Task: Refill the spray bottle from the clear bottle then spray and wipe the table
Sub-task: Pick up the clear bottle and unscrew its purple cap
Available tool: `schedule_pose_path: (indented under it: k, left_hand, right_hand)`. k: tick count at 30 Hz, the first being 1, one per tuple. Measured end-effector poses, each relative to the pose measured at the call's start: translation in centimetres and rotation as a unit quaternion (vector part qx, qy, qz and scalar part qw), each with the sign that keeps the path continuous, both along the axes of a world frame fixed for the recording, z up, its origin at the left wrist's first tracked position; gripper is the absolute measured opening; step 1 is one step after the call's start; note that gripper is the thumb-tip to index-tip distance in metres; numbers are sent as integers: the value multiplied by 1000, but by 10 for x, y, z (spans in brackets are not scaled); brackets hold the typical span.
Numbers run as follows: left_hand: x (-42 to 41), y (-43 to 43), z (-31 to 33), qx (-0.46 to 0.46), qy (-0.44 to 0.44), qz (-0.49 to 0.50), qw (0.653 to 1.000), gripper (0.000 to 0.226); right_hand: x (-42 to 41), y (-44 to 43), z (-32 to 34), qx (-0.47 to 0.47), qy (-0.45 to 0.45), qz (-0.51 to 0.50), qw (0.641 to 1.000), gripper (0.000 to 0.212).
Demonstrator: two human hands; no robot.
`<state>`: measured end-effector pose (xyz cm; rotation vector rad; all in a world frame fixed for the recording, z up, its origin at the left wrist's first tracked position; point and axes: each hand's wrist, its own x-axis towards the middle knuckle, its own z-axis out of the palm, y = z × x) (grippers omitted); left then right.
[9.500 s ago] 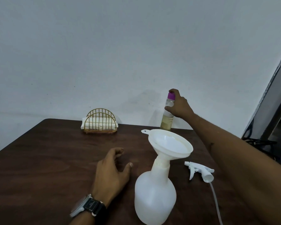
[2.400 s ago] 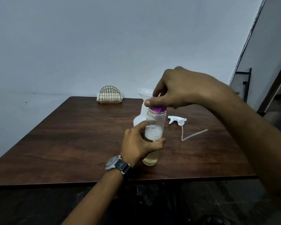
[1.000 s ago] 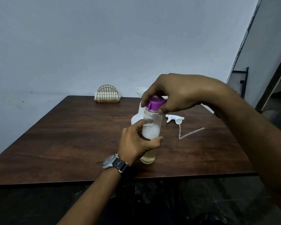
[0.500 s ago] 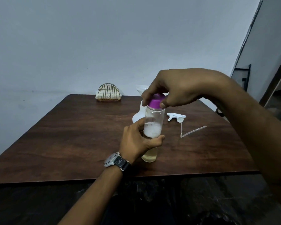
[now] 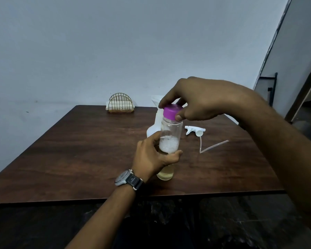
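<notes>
Dim, flat, bluish light fills the room. Shadows on the desk (image 5: 79, 150) are faint and soft, without glare. The wide lens bends the door frame (image 5: 276, 42) at right; the floor below is murky.

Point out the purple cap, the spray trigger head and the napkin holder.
purple cap (image 5: 169, 112), head view, front side wall.
spray trigger head (image 5: 195, 130), head view, white body.
napkin holder (image 5: 120, 103), head view, wire front.

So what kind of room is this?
Probably a plain dining or break room: a bare white wall, a dark wooden table, and a gold wire napkin holder against the wall.
</notes>
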<state>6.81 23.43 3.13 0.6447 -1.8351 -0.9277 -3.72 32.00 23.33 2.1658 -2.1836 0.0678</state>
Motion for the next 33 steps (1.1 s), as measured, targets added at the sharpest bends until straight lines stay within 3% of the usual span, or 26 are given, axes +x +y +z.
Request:
schedule_pose_path:
  k: [6,10,15,24,30,33]
  left_hand:
    - [-1,2,2,14,-5,-8,1000,53]
    - [0,2,1,10,-10,-4,1000,55]
    - [1,2,1,17,-13,-8,1000,58]
    - [4,2,2,-16,-43,1,999,64]
    - [8,5,8,-55,-96,49,993,66]
    - [10,7,10,-58,-82,63,993,64]
  right_hand:
    - [-5,2,-4,15,-19,20,999,46]
    - [-4,1,-3,-42,-5,-30,999,72]
    - [-2,1,2,-27,-9,-20,999,46]
    - [-10,11,-8,-31,-76,23,996,55]
    - [-28,20,-16,-99,-165,20,981,48]
    - [-41,27,-34,-176,-279,8,944,43]
